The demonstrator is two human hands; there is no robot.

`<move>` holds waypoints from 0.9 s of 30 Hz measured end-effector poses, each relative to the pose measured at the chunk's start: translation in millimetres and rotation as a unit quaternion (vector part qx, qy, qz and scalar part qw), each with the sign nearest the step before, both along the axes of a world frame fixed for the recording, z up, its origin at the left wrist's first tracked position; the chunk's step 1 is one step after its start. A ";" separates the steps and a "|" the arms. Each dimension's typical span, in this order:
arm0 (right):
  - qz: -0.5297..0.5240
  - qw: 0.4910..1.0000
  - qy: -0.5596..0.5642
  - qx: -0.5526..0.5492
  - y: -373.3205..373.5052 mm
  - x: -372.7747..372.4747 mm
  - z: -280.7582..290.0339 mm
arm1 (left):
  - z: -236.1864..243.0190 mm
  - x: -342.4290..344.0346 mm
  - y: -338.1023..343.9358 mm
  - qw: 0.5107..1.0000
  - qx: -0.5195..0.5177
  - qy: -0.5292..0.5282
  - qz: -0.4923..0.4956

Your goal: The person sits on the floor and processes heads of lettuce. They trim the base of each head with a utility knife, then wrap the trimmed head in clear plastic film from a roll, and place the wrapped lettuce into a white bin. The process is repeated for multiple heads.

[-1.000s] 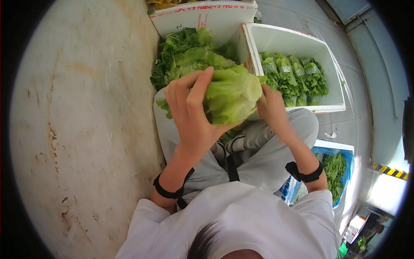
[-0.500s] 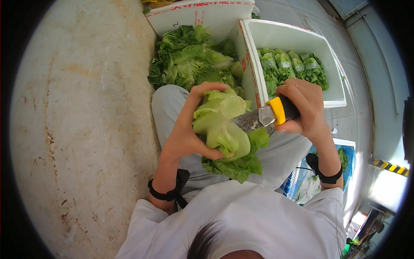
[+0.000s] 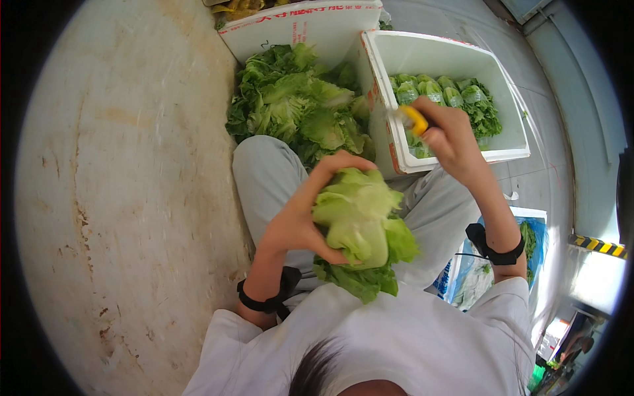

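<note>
I've got L hand point(image 3: 300, 218) clamped round the lettuce point(image 3: 356, 214), thumb on the near side, fingers over the far side, approx. centred above the lap, pale part facing up. R hand point(image 3: 457, 144) is closed round a tool point(image 3: 416, 120) (motion-blurred, so I can't make out its blade), yellow part showing, raised to the rt and well apart from the lettuce. In my view it overlaps the white box point(image 3: 512, 155), w/ wrapped greens point(image 3: 482, 109) inside. Leaf pile point(image 3: 297, 105) sits beyond the L knee point(image 3: 261, 168), next to that box.
</note>
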State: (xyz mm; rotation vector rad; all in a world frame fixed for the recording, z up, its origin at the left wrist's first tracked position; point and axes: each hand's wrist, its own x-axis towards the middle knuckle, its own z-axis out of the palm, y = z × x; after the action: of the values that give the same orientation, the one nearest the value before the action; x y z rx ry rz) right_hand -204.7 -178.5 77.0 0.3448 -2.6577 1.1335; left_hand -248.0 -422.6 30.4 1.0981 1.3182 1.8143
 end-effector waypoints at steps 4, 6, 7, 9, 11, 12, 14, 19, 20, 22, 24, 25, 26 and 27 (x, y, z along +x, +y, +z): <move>-0.075 0.969 -0.092 -0.217 6.3 -8.8 -24.9 | -9.0 -7.4 -9.9 0.999 0.033 -0.007 0.024; -0.084 0.943 -0.167 -0.274 6.0 -15.6 -46.8 | -14.6 -9.2 -12.5 0.997 0.053 -0.031 0.044; -0.099 0.924 -0.212 -0.303 3.4 -22.4 -63.1 | -17.1 -9.4 -13.6 0.995 0.063 -0.057 0.058; -0.117 0.865 -0.319 -0.368 -9.0 -37.3 -106.3 | -21.2 -9.2 -16.1 0.984 0.058 -0.115 0.121; -0.157 0.805 -0.404 -0.406 -26.6 -50.1 -157.3 | -23.2 -10.2 -20.8 0.964 0.021 -0.166 0.209; -0.200 0.810 -0.443 -0.329 -33.9 -59.9 -182.6 | -23.9 -11.0 -23.8 0.950 -0.001 -0.188 0.250; -0.225 0.829 -0.440 -0.262 -36.4 -82.7 -225.8 | -24.4 -15.4 -32.4 0.918 -0.047 -0.219 0.328; -0.308 0.912 -0.229 -0.141 -15.6 -134.1 -291.8 | -31.6 -20.9 -47.0 0.885 -0.052 -0.211 0.412; -0.298 0.904 -0.263 -0.158 -8.9 -133.1 -300.8 | -33.8 -21.6 -48.4 0.878 -0.059 -0.216 0.423; -0.299 0.876 -0.325 -0.194 0.3 -127.1 -316.3 | -39.2 -24.6 -48.1 0.870 -0.061 -0.233 0.430; -0.313 0.882 -0.310 -0.169 -6.2 -110.8 -333.5 | -45.8 -28.4 -44.4 0.866 -0.064 -0.237 0.435; -0.331 0.876 -0.312 -0.162 -11.0 -102.2 -340.4 | -48.8 -30.7 -41.9 0.868 -0.066 -0.229 0.436; -0.322 0.874 -0.314 -0.184 -15.4 -93.8 -345.8 | -51.2 -32.5 -39.7 0.868 -0.070 -0.223 0.438; -0.332 0.876 -0.306 -0.172 -20.5 -85.0 -350.3 | -53.0 -33.4 -37.8 0.871 -0.070 -0.217 0.436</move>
State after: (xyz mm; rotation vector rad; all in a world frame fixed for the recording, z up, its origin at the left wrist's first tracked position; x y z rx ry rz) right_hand -289.7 -199.1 -273.3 -1.0744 -2.5668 1.5741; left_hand -281.4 -460.4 -22.6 -0.0795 1.7516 2.3277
